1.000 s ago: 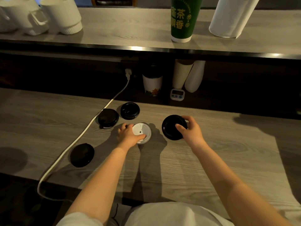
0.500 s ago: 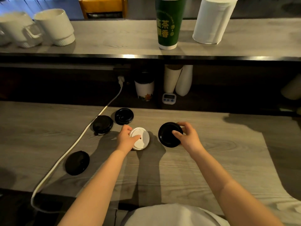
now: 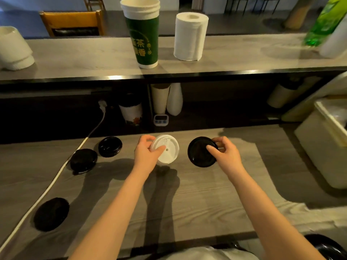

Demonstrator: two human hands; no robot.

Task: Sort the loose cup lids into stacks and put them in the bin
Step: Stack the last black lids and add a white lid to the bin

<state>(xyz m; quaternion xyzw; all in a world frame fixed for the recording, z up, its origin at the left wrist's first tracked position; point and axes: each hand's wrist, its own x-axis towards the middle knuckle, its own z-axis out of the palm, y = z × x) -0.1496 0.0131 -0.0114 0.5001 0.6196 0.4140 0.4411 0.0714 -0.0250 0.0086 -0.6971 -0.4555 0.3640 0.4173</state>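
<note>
My left hand (image 3: pixel 145 156) grips the white lid (image 3: pixel 167 151): the thumb presses on its top and the fingers curl round its left rim. The lid is tilted toward me, and its shadow falls on the counter (image 3: pixel 206 194) nearer to me. Right of the white lid, across a narrow bare gap, my right hand (image 3: pixel 227 156) pinches the black lid (image 3: pixel 199 152) at its right rim, thumb on top. I cannot tell if this lid touches the wood.

The far edge of the counter runs just behind the white lid. Left of the white lid a far lid (image 3: pixel 110 146) lies close to that edge. A middle lid (image 3: pixel 84 160) lies just beside the far lid and touches the cable (image 3: pixel 56 177). A near lid (image 3: pixel 51 213) lies well apart, far left and toward me, beside the same cable.

Far right of the white lid, beyond the black lid, the wood is open up to the bin (image 3: pixel 323 147), which stands at the right end. Toward me from the white lid the counter is bare except for my forearms.
</note>
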